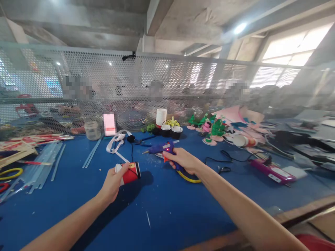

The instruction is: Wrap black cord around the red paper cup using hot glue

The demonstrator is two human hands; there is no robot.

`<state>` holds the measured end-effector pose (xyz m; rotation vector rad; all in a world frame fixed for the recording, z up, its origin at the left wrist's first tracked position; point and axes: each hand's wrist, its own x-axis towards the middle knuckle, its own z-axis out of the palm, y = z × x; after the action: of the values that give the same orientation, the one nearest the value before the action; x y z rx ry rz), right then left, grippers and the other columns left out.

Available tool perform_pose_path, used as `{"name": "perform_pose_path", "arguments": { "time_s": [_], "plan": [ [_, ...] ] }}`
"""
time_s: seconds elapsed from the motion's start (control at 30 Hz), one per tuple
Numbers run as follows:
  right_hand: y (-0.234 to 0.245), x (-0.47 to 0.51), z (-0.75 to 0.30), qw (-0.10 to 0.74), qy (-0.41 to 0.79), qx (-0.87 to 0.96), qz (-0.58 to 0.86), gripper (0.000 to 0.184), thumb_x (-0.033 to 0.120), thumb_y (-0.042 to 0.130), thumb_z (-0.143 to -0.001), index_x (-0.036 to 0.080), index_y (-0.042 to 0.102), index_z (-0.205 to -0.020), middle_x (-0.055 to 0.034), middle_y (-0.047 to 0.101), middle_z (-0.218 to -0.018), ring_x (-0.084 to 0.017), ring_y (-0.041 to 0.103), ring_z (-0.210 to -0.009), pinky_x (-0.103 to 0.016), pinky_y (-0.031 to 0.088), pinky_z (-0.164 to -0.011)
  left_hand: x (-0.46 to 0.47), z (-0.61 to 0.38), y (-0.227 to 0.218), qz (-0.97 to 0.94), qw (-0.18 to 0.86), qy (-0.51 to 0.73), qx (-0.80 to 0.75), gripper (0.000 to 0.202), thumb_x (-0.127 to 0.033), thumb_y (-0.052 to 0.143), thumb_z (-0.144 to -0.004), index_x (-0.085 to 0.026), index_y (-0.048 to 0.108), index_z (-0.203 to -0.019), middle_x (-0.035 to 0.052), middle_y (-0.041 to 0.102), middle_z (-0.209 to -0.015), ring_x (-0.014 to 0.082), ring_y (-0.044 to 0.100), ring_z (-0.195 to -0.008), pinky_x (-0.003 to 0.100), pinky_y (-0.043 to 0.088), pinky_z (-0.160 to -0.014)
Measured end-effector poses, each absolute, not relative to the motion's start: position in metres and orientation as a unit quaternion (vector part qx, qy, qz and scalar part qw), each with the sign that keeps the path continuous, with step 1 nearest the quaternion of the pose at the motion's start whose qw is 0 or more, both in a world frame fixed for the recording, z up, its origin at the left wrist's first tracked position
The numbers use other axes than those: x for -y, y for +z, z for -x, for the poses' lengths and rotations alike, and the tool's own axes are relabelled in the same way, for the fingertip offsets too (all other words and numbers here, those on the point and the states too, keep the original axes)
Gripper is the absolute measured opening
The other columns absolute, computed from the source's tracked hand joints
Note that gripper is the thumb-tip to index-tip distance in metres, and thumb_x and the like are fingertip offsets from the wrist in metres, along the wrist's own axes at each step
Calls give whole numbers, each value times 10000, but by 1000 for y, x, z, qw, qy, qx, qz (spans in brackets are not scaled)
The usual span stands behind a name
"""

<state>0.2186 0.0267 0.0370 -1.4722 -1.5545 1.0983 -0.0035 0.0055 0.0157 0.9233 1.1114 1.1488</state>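
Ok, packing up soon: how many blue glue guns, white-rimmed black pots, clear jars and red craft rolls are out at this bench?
Blue glue gun: 1
White-rimmed black pots: 2
Clear jar: 1
Red craft roll: 1
Total: 5

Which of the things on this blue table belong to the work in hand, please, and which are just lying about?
In hand:
- left hand holding the red craft cylinder
- right hand gripping the blue glue gun

Lying about, untouched:
- clear glue sticks
- white ribbon
- black pots
- green foam figures
- purple device
- clear jar
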Motion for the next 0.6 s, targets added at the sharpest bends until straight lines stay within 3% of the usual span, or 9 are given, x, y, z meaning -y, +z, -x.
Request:
{"name": "perform_pose_path", "arguments": {
  "time_s": [0.17,0.27,0.37,0.6],
  "plan": [
    [26,-69,-238,350,351,581,646,238,316,455,-803,112,504,-690,3,521,-567,-67,489,-478,-202,423,-487,-6,6,15,-405,597,502,-477,261,-366,672,-574,-114,607,-576,-13,596,-420,105,533,-379,192,407,-391],
    [15,-89,-248,307,299,572,699,249,314,435,-824,101,535,-905,-47,574,-839,-118,557,-695,-284,465,-624,-5,6,14,-419,598,490,-475,279,-384,651,-598,-118,591,-538,-17,584,-398,97,520,-355,179,385,-362],
    [9,-99,-253,253,253,571,739,278,292,462,-813,142,500,-1043,-60,525,-1035,-180,535,-874,-355,452,-721,-4,6,13,-432,596,484,-473,295,-392,639,-613,-117,586,-521,-13,584,-392,92,514,-345,172,377,-355],
    [9,-105,-251,169,192,587,768,285,283,484,-801,140,502,-1047,-71,516,-1053,-194,525,-910,-350,443,-742,-3,4,12,-457,583,474,-476,295,-400,638,-609,-115,599,-542,-20,575,-388,88,496,-342,173,362,-355]
  ]
}}
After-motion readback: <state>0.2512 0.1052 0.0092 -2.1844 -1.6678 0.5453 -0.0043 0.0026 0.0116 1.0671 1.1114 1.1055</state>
